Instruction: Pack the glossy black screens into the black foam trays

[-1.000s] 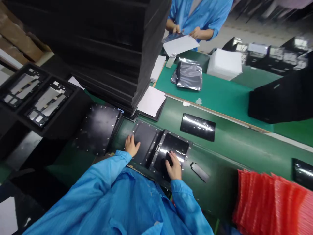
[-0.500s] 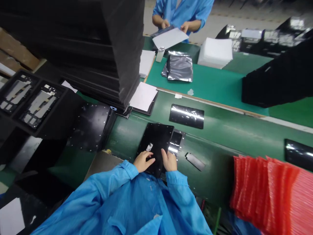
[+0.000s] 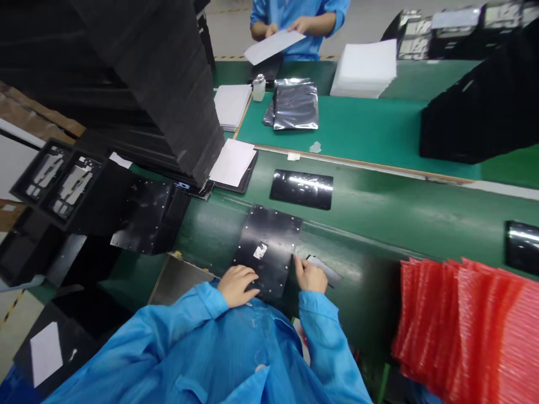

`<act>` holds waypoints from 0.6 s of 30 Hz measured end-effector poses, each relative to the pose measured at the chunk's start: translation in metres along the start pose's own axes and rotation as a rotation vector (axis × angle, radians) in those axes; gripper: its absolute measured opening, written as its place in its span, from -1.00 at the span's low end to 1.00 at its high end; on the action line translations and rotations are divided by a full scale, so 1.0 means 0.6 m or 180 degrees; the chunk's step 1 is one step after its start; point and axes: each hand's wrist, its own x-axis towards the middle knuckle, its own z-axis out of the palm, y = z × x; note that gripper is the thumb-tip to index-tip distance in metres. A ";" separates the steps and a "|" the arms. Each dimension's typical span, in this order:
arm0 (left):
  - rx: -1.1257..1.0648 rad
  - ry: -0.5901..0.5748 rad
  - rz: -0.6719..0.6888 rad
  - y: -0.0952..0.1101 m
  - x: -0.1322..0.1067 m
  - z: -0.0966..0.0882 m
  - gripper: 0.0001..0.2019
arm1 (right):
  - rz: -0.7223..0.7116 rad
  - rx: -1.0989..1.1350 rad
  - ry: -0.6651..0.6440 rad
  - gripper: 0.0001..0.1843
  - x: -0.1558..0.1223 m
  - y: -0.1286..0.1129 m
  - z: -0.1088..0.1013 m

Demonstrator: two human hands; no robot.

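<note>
A flat black perforated panel (image 3: 269, 238) with a small white label (image 3: 260, 251) lies on the green conveyor belt (image 3: 219, 227), with rivet-like dots along its edges. My left hand (image 3: 237, 286) rests on the panel's lower left corner, holding nothing that I can see. My right hand (image 3: 310, 275) sits just off the panel's right edge, its fingertips by that edge. A narrow black strip (image 3: 324, 270) lies on the belt against this hand, partly hidden by it. Whatever lies under the panel is hidden.
A tall stack of black foam trays (image 3: 151, 84) looms at left, beside cut-out trays (image 3: 63, 182). Glossy black sheets (image 3: 301, 189) lie on the belt. Red bubble bags (image 3: 458, 331) hang at right. Beyond, a co-worker's hands (image 3: 286, 25) hold a white sheet above a green bench with silver bags (image 3: 295, 104).
The black panel has come down flat onto the belt, covering the glossy piece beneath it. My right hand has slid right off the panel, and my left hand has moved to its corner.
</note>
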 end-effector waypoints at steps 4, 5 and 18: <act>0.0372 0.1117 -0.0521 -0.136 -0.018 -0.182 -0.69 | -0.0364 0.0100 0.0108 -0.45 -0.001 -0.019 -0.008; 0.0451 0.1422 -0.0904 -0.185 -0.024 -0.237 -0.68 | -0.0531 0.0181 0.0044 -0.45 -0.002 -0.038 -0.006; -0.2334 0.2997 -0.2888 -0.418 -0.154 -0.241 -0.45 | -0.1044 0.2492 -0.1744 -0.31 -0.044 -0.502 0.202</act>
